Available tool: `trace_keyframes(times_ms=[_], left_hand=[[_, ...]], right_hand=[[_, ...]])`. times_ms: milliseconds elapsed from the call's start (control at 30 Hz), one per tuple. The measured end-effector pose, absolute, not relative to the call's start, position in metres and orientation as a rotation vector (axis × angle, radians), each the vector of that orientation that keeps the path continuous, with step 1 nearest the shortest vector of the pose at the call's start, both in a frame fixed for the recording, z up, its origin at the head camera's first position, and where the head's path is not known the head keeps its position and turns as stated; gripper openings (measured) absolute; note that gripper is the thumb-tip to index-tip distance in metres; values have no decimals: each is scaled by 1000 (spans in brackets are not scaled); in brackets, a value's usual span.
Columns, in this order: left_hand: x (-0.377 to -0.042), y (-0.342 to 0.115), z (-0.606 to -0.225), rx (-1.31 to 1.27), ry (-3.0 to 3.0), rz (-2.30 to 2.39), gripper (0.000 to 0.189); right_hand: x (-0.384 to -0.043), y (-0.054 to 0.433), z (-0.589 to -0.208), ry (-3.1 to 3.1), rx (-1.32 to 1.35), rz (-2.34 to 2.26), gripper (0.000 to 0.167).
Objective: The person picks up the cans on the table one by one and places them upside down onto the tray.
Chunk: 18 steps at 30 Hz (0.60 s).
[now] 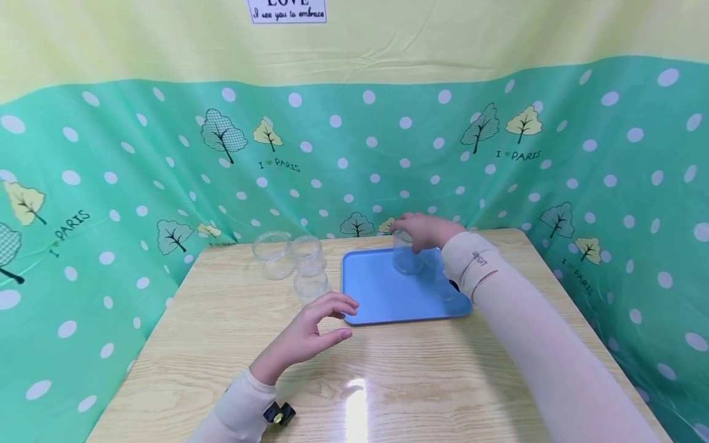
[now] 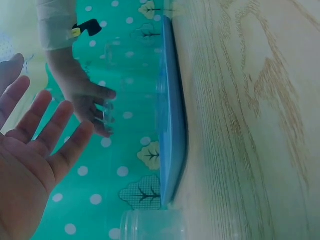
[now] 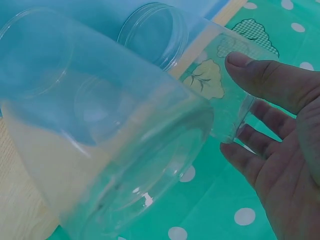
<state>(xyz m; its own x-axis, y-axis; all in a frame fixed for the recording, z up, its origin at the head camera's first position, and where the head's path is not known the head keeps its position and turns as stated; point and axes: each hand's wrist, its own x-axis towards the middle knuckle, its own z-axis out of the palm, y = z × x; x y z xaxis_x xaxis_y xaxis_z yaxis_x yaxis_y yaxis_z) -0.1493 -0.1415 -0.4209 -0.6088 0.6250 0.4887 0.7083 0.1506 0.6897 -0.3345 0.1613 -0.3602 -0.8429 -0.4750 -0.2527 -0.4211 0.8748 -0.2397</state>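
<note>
My right hand [image 1: 426, 232] reaches down over a clear jar [image 1: 407, 261] that stands on the blue tray [image 1: 365, 298], toward its back. Thumb and fingers grip the jar's upper end, which looks like its base, with the ringed mouth [image 3: 131, 27] down at the tray. Beside it, closer to the camera in the right wrist view, another clear jar [image 3: 100, 125] stands base up; my sleeve partly covers it in the head view. My left hand [image 1: 310, 329] hovers empty near the tray's front left corner, fingers spread and relaxed.
Left of the tray, three more clear containers stand close together on the wooden table [image 1: 221, 344]: a wide one [image 1: 275, 261], a narrower one [image 1: 306, 251] and one nearer the front [image 1: 311, 284]. A green dotted curtain [image 1: 365, 160] hangs behind the table and along both sides.
</note>
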Motion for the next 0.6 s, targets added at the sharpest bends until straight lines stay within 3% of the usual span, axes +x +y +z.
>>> trace_keyframes(times_ms=[600], left_hand=[[-150,-141,-421,-1370,-2318,-1451,33]], right_hand=[[-333,160,-360,2733,-675,-271,78]])
